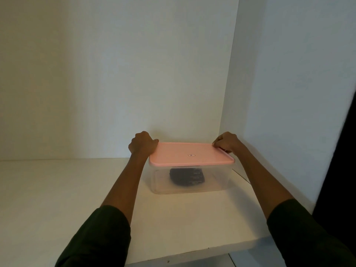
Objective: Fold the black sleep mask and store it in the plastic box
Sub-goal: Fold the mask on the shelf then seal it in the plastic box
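Observation:
A clear plastic box (pixel 215 178) stands on a white shelf, near the back right corner. A pink lid (pixel 190 154) sits on top of it. Through the front wall the folded black sleep mask (pixel 186 176) shows, lying inside on the bottom. My left hand (pixel 143 143) grips the lid's far left corner with curled fingers. My right hand (pixel 226 142) grips the far right corner, fingers curled over the edge. Both forearms reach out from dark sleeves.
The white shelf (pixel 57 199) stretches out to the left of the box. A white back wall (pixel 134 74) and a right side wall (pixel 289 93) close in the corner. The shelf's front edge (pixel 192 253) runs near the bottom. A dark edge (pixel 342 170) stands at far right.

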Available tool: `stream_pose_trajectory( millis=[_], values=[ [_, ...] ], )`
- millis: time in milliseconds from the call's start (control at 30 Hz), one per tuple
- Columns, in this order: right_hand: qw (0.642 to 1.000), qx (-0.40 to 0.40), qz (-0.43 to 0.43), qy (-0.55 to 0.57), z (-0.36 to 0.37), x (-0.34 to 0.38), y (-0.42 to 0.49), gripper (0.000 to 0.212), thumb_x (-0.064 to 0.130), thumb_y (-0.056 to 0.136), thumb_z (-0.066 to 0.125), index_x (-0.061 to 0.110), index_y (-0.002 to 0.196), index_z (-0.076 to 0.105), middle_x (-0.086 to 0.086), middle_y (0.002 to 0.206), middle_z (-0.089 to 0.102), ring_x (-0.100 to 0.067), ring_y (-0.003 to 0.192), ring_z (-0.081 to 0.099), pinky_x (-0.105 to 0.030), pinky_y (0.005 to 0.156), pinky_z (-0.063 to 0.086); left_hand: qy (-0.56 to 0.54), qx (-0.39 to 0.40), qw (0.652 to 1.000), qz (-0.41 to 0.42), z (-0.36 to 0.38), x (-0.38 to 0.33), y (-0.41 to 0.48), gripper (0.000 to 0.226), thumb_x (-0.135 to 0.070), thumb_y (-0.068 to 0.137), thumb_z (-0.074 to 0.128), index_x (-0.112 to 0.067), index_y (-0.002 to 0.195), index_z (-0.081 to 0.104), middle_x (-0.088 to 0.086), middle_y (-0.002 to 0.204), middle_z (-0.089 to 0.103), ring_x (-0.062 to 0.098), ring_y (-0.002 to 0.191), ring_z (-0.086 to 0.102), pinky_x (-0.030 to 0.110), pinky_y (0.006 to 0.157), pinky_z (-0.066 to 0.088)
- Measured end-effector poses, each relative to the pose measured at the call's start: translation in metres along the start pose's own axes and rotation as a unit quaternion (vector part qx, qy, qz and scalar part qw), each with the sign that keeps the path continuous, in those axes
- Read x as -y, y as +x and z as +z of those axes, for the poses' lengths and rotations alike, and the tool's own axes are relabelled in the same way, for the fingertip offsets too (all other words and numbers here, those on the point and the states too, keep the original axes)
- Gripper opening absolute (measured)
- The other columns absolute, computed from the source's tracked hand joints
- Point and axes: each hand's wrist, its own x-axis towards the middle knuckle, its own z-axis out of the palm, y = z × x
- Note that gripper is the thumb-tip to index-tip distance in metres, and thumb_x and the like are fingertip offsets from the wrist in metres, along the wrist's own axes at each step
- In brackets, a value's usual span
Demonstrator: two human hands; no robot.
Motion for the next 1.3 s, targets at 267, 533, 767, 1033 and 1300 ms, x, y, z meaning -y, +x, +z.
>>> stream_pose_trajectory(
  millis=[267,533,767,1033,1300],
  values=[
    [1.000,-0.012,0.009,0.005,0.006,0.004,0.003,0.050,0.037,0.088,0.063,-0.007,0.109,0.067,-0.022,0.113,0.068,-0.030,0.096,0.064,-0.037,0.091,0.049,-0.228,0.123,0.962,-0.081,0.001,0.005,0.004,0.036,-0.027,0.096,0.048,0.001,0.116,0.055,0.017,0.110,0.058,0.028,0.091,0.053,0.038,0.083,0.047],
    [0.982,0.032,0.107,0.150,0.015,-0.014,0.007,0.061,0.038,0.081,0.070,-0.007,0.119,0.056,-0.020,0.122,0.061,-0.025,0.090,0.054,-0.032,0.076,0.040,-0.430,0.201,0.864,-0.167,0.014,0.016,0.000,0.034,-0.024,0.096,0.048,-0.006,0.125,0.052,0.013,0.109,0.059,0.027,0.096,0.057,0.038,0.090,0.047],
    [0.989,0.027,0.094,0.110,0.014,-0.010,0.007,0.060,0.039,0.082,0.069,-0.007,0.118,0.056,-0.020,0.122,0.061,-0.028,0.097,0.058,-0.032,0.077,0.041,-0.424,0.195,0.869,-0.165,0.016,0.010,0.003,0.021,-0.022,0.099,0.044,-0.007,0.113,0.049,0.010,0.085,0.057,0.021,0.070,0.054,0.035,0.081,0.045],
    [0.994,0.055,0.090,-0.009,0.005,0.001,-0.021,0.065,0.051,0.096,0.036,-0.003,0.131,0.046,-0.020,0.132,0.053,-0.032,0.112,0.054,-0.035,0.083,0.040,-0.456,0.197,0.850,-0.173,0.016,0.013,-0.003,0.040,-0.027,0.096,0.051,-0.005,0.130,0.049,0.012,0.095,0.059,0.021,0.071,0.055,0.036,0.076,0.048],
    [0.992,0.049,0.116,-0.007,-0.005,-0.005,-0.055,0.058,0.057,0.096,0.026,0.010,0.065,0.039,-0.006,0.067,0.041,-0.015,0.056,0.042,-0.022,0.048,0.038,-0.471,0.193,0.842,-0.177,0.017,0.013,0.000,0.044,-0.028,0.095,0.053,-0.005,0.132,0.049,0.012,0.098,0.058,0.022,0.072,0.055,0.037,0.079,0.048]
  ],
)
